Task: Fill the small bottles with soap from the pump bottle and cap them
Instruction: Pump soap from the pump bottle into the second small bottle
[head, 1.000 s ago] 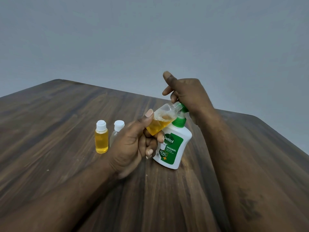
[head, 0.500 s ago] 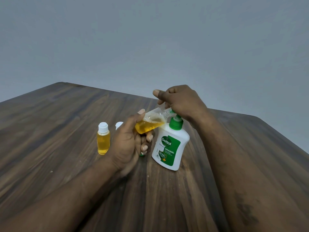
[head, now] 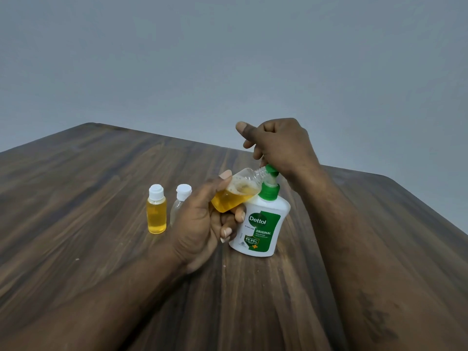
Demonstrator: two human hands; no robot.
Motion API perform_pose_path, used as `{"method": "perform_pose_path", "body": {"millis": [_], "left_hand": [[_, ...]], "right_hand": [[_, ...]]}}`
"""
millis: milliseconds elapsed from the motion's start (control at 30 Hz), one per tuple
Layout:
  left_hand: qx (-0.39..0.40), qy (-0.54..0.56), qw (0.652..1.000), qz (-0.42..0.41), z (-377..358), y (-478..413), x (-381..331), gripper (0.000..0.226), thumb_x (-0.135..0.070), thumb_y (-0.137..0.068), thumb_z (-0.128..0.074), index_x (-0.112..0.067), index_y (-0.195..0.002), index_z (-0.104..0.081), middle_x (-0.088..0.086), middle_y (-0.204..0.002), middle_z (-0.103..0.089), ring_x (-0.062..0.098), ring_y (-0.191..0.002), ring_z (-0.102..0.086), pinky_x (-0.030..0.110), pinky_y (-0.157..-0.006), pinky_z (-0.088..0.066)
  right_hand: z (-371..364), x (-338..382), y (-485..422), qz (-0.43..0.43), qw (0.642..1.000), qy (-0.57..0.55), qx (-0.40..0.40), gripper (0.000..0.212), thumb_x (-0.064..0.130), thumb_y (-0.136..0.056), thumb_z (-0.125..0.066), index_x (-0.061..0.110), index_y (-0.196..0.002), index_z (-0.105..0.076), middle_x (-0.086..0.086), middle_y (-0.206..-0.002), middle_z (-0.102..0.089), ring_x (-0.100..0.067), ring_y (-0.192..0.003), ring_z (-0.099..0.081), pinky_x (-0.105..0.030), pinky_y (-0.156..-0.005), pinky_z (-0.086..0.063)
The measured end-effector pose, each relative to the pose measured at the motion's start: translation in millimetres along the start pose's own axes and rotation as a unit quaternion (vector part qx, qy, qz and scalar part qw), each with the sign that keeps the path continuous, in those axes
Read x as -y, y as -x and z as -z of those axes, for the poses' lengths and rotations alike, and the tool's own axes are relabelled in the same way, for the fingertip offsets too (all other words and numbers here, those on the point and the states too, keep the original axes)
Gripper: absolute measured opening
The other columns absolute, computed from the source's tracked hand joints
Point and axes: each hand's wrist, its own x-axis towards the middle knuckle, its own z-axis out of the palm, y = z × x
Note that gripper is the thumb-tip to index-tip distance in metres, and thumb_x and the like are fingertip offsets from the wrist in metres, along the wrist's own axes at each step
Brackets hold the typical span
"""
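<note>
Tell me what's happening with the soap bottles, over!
Left hand grips tilted small bottle, part full, mouth at nozzle. Right hand on top of pump bottle. Full capped bottle, clear capped bottle stand left. Nothing blocking.

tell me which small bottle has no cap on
The tilted bottle in the left hand, its open neck at the pump. The full bottle and the clear bottle stand capped on the table.

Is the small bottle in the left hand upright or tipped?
Tipped: the small clear plastic bottle leans, open neck at the green pump spout, amber soap pooled low.
</note>
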Motion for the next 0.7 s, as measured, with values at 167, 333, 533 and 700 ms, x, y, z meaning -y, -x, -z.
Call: {"method": "perform_pose_path", "body": {"millis": [167,333,533,700], "left_hand": [[-0.041,-0.008,0.998,-0.041,-1.8,2.2,-4.1,0.048,-0.051,-0.096,-0.058,-0.006,-0.084,-0.07,0.015,-0.068,-0.062,0.014,-0.042,-0.044,0.024,-0.042,-0.037],[-0.071,0.013,0.995,-0.073,-4.9,2.3,-7.0,0.049,-0.047,-0.087,-0.061,0.001,-0.088,-0.071,0.018,-0.067,-0.065,0.014,-0.041,-0.046,0.021,-0.04,-0.041],[-0.083,0.019,0.994,-0.073,-6.3,3.0,-9.0,0.04,-0.04,-0.092,-0.064,-0.002,-0.088,-0.076,0.021,-0.07,-0.067,0.015,-0.042,-0.046,0.021,-0.041,-0.042],[-0.084,0.012,0.994,-0.072,-5.6,4.9,-8.4,0.038,-0.041,-0.09,-0.063,-0.006,-0.086,-0.076,0.019,-0.07,-0.067,0.014,-0.042,-0.045,0.022,-0.042,-0.041]], "right_hand": [[2.9,-0.7,-0.4,0.004,1.0,0.01,0.021,0.042,0.049,-0.092,-0.074,0.01,-0.08,-0.078,0.009,-0.056,-0.068,0.002,-0.046,-0.055,-0.019,-0.055,-0.044],[3.8,1.3,1.6,-0.001,0.999,-0.006,0.052,0.049,0.06,-0.094,-0.066,0.016,-0.075,-0.079,0.003,-0.052,-0.062,-0.004,-0.046,-0.051,-0.025,-0.059,-0.044],[5.2,3.6,-0.8,-0.067,0.994,-0.032,0.084,0.075,0.077,-0.093,-0.05,0.011,-0.077,-0.08,0.006,-0.046,-0.044,-0.008,-0.043,-0.041,-0.03,-0.059,-0.036],[6.6,4.2,0.3,-0.068,0.993,-0.03,0.092,0.083,0.086,-0.087,-0.047,0.01,-0.077,-0.08,0.007,-0.047,-0.041,-0.009,-0.044,-0.039,-0.03,-0.06,-0.036]]}}
